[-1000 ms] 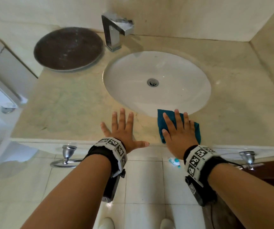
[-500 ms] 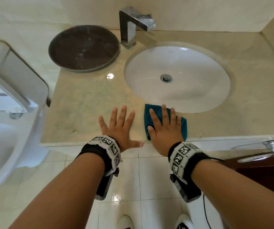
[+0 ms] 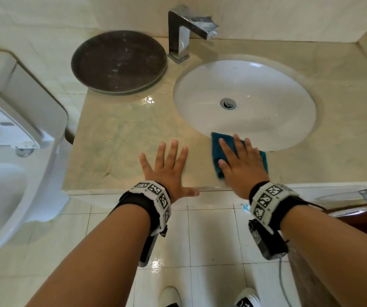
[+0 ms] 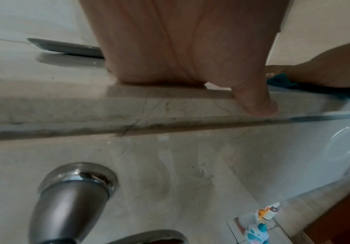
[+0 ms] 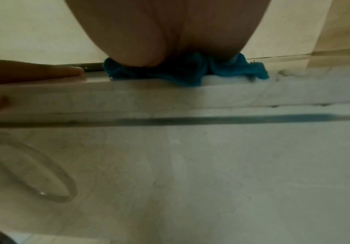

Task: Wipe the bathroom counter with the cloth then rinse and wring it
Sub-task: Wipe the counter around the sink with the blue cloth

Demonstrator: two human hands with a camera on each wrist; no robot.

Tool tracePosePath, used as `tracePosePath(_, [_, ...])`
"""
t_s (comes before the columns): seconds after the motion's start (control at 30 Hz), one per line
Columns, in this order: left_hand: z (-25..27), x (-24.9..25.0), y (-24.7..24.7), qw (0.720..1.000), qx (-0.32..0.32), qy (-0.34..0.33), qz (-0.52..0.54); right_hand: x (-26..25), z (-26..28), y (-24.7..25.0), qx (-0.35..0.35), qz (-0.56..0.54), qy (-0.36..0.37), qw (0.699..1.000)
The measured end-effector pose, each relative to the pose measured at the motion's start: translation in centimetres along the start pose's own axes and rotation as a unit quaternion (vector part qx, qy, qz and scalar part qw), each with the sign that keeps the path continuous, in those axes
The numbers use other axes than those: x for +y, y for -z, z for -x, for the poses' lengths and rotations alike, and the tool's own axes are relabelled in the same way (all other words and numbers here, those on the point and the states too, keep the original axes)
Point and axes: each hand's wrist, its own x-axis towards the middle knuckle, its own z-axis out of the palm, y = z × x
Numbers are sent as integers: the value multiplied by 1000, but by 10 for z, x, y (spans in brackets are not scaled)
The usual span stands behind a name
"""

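Observation:
A teal cloth lies flat on the beige marble counter, just in front of the white sink basin. My right hand presses on it with straight, spread fingers; the cloth's near edge bunches under the palm at the counter's front lip. My left hand rests flat on the bare counter to the left of the cloth, fingers spread, with its thumb over the front edge. The chrome faucet stands behind the basin.
A dark round tray sits at the counter's back left. A white toilet stands to the left of the counter. Chrome towel-rail mounts stick out below the front edge. Small bottles stand on the tiled floor.
My right hand has slid the cloth leftwards along the front of the counter, closer to my left hand. The view has shifted left. The left hand stays flat.

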Motion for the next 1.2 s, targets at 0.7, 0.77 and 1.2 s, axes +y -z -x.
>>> tracePosePath(0.7, [-1, 1, -1, 1000, 6, 3, -11, -8, 4, -4, 14, -9, 16, 1000])
tracePosePath(0.77, [-1, 1, 0, 1000, 3, 3, -7, 17, 7, -1, 13, 0, -23, 1000])
tracePosePath(1.2, [-3, 2, -4, 999, 15, 9, -29, -46, 7, -4, 12, -41, -41, 998])
